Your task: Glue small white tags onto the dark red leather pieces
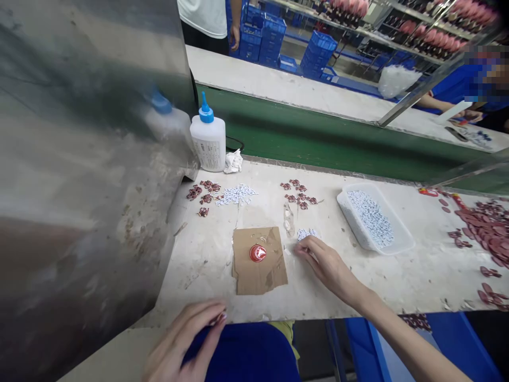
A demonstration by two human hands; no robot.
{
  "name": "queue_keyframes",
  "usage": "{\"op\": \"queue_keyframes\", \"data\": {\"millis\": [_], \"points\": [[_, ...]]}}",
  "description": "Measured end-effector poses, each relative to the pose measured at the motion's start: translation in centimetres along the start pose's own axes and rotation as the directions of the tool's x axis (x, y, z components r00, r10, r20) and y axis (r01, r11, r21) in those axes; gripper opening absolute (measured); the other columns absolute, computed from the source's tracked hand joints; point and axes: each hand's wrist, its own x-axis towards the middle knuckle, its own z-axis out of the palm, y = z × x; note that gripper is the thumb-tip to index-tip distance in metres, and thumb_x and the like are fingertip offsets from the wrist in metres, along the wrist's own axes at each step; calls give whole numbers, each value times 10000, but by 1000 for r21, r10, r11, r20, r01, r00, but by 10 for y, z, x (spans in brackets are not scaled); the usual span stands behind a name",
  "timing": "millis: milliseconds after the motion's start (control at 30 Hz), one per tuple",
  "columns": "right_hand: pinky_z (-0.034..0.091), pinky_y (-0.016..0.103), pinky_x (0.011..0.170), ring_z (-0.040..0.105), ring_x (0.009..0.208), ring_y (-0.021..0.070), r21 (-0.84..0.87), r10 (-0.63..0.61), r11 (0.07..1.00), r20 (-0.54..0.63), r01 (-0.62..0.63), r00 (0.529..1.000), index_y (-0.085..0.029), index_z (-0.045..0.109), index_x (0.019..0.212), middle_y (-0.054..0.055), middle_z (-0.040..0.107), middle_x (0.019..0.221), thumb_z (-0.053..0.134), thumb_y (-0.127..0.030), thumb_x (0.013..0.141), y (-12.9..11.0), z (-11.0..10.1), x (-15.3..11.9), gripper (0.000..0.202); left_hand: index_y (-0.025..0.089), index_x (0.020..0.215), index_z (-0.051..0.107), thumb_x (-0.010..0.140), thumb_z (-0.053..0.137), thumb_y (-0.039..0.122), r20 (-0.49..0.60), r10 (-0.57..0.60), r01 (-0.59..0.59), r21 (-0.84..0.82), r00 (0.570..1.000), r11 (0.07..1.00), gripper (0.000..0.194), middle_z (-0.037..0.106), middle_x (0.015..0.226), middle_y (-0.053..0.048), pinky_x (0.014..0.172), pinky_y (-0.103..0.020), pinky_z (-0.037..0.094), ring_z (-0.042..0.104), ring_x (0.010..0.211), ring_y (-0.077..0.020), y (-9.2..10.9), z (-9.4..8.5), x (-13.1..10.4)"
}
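Observation:
My left hand is at the table's front edge, thumb and fingertips pinched on a small brown piece with a whitish spot; the fingers cover most of it. Farther right, my right hand rests low over the table with its fingertips together. They are beside a small heap of tiny white-and-blue pieces; whatever lies between them is hidden. Between the hands lies a cardboard square, bearing a round blob of glossy red-and-white stuff.
A glue-type bottle with a blue nozzle stands by a metal panel on the left. Small brown parts and a white-blue pile lie behind the cardboard. At right are a plastic tub and reddish discs. Two people are beyond.

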Motion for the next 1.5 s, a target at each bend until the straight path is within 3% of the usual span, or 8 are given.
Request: {"op": "queue_keyframes", "data": {"millis": [200,333,467,567,767,1200,1333,1500], "points": [[500,363,783,609,899,220,-109,-12,994,40,16,999,-224,507,1001,69,617,1008,414,-191,1096,-13,3,4,137,256,1092,685,949,670,246,41,-167,170,-100,985,980,144,766,1001,56,910,-49,551,741,898,-29,-5,29,18],[474,363,697,589,815,231,-289,-25,955,149,68,988,-211,525,982,69,611,945,415,-148,1081,-12,-4,-2,161,254,1054,694,952,664,264,55,-181,186,-104,982,977,107,765,968,66,895,-36,544,739,866,-18,-5,30,22],[495,379,707,631,841,257,-361,-85,925,110,119,990,-195,590,1014,79,637,919,442,-140,1070,-7,2,0,167,263,1037,697,947,671,274,48,-181,185,-109,982,977,95,761,943,79,884,-17,531,728,839,-2,-6,29,24],[515,364,731,671,858,246,-298,-77,951,14,77,997,-201,632,1083,79,678,950,465,-192,1082,-4,6,-1,167,271,1027,700,942,677,280,45,-202,206,-117,978,972,89,760,935,87,873,-4,526,723,820,4,-8,29,25],[527,316,670,707,791,206,-66,119,989,-147,-129,982,-243,683,1132,58,729,993,542,-270,1065,2,5,-17,158,284,999,706,908,728,293,69,-282,290,-174,957,941,93,773,919,110,854,-6,545,746,796,-9,-12,31,23],[532,356,768,678,911,230,-151,5,988,62,5,998,-238,659,1094,75,676,1044,469,-217,1077,4,-4,0,192,271,1008,710,915,716,280,94,-263,276,-177,960,945,93,779,950,78,876,-50,566,756,833,-38,-12,31,24],[547,368,793,679,944,227,-68,7,998,103,0,995,-251,639,1183,85,668,1097,477,-238,1081,0,-9,0,192,240,982,725,908,718,261,101,-276,291,-195,956,937,77,788,936,40,841,-75,594,774,827,-78,-10,29,26],[554,363,772,663,910,217,-20,0,1000,139,2,990,-244,665,1055,81,663,1049,484,-240,1077,1,-10,2,182,236,977,701,896,733,258,112,-317,335,-243,942,910,89,792,919,50,829,-49,585,778,820,-77,-9,31,25]]}}
